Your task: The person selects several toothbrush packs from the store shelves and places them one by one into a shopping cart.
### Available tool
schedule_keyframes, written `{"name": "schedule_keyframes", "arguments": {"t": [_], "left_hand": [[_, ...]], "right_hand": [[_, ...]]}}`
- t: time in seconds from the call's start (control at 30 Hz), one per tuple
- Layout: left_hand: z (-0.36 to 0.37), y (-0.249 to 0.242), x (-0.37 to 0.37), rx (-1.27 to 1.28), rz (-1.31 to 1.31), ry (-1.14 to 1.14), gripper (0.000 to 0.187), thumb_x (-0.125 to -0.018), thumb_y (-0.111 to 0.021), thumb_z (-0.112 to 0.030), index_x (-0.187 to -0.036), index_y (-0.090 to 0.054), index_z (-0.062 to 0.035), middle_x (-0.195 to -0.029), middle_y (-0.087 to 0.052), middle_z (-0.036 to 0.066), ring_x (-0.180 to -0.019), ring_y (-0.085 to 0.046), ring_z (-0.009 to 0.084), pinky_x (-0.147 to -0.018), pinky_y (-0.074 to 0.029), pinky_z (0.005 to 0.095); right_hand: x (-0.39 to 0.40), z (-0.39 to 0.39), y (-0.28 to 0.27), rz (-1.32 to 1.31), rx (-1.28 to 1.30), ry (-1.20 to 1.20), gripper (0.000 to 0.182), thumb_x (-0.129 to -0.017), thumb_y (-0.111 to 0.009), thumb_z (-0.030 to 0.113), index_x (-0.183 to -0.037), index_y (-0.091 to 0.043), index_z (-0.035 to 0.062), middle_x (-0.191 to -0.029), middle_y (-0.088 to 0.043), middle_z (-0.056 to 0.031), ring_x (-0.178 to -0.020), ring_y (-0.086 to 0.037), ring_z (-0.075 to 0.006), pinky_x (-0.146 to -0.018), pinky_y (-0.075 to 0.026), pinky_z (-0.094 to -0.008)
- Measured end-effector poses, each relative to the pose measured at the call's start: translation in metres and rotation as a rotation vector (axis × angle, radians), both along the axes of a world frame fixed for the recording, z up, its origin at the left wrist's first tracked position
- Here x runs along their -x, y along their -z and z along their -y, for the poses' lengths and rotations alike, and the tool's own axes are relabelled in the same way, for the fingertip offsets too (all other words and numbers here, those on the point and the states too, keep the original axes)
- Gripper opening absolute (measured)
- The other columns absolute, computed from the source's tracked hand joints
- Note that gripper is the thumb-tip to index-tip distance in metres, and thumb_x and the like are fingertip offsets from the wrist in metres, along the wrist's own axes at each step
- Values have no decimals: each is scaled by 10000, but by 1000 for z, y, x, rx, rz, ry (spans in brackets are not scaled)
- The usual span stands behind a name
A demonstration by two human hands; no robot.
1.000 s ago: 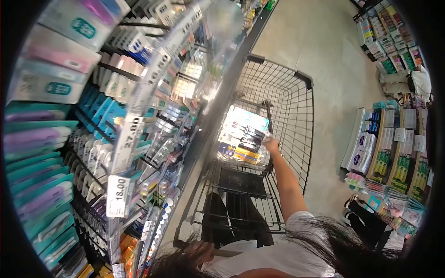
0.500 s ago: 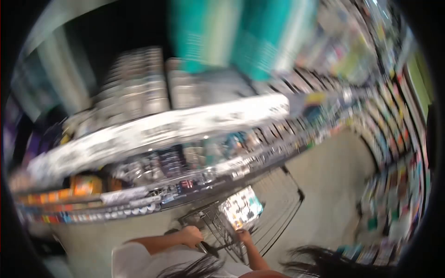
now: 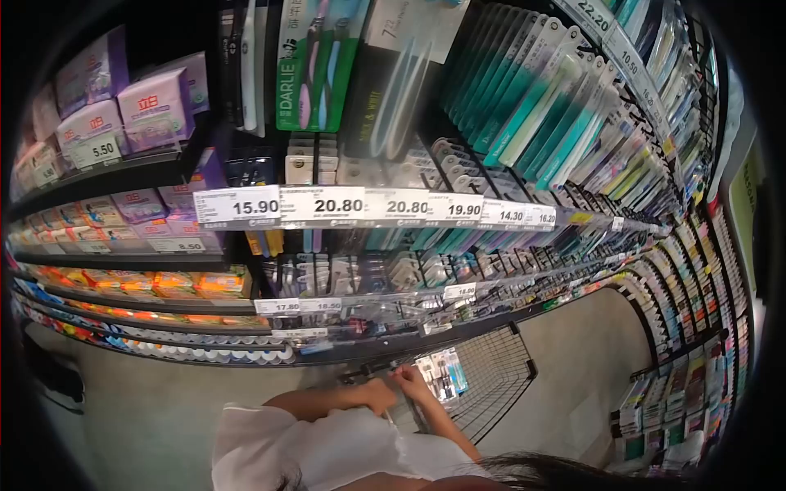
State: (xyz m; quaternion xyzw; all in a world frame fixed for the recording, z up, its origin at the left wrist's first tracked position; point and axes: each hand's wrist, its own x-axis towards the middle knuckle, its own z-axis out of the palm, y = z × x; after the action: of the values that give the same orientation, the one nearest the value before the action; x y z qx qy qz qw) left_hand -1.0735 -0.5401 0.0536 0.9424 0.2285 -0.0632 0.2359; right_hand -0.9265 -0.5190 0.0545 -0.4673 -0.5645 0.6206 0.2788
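My left hand point(image 3: 378, 397) is closed at the near end of a black wire shopping cart point(image 3: 499, 368), its fingers wrapped round the cart's handle. Just beyond it, my right hand point(image 3: 406, 380) has its fingers curled together, close to my left hand. Whatever lies in those fingers is too small to make out. A flat package point(image 3: 442, 375) with a white and blue printed face rests in the near part of the cart, beside my right wrist.
Toothbrush packs point(image 3: 532, 106) hang above a shelf edge with price tags point(image 3: 327, 203). Purple-and-white packs point(image 3: 155, 106) fill shelves at left, above orange packs point(image 3: 176, 285). Another shelf point(image 3: 671, 393) stands at right. A person's shoe point(image 3: 61, 376) shows on the floor at left.
The view has steadied and turned, bringing the purple packs at left into sight. My right hand has moved from the package's near edge to beside my left hand.
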Motion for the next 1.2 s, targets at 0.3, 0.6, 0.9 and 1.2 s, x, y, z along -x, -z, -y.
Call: {"name": "schedule_keyframes", "arguments": {"t": [0.3, 0.6, 0.9, 1.2], "left_hand": [[5, 73, -5, 74, 371, -91, 282, -567, -674, -312, -657, -661, -45, -728, -651, 156, -718, -646, 304, -625, -503, 410], [4, -9, 2, -127, 5, 35, 268, -537, -668, -295, -698, -673, -81, -692, -637, 138, -698, -633, 323, -612, -500, 423], [-1, -3, 0, -111, -23, 48, 341, -543, -691, -342, -738, -686, -62, -731, -648, 158, -720, -639, 327, -637, -507, 424], [-4, 2, 2, -96, 22, 52, 361, -548, -699, -359, -736, -690, -50, -737, -652, 166, -735, -644, 326, -646, -509, 417]], "right_hand": [[40, 49, -259, -47, -267, -379, 157, -847, -621, 149, -754, -554, 42, -581, -460, 33, -532, -408, -47, -473, -318, -228], [72, 83, -440, -1169, -83, -1134, 526, -939, -409, 383, -1105, -450, -115, -535, -369, 3, -417, -392, -127, -392, -309, -275], [54, 104, -476, -1216, -444, -1439, 478, -972, -284, 366, -877, -494, -53, -528, -364, -81, -408, -396, -220, -367, -288, -339], [54, 75, -410, -841, -807, -1758, 430, -940, -440, 270, -1091, -493, -129, -574, -443, -67, -496, -489, -229, -443, -385, -349]]}}
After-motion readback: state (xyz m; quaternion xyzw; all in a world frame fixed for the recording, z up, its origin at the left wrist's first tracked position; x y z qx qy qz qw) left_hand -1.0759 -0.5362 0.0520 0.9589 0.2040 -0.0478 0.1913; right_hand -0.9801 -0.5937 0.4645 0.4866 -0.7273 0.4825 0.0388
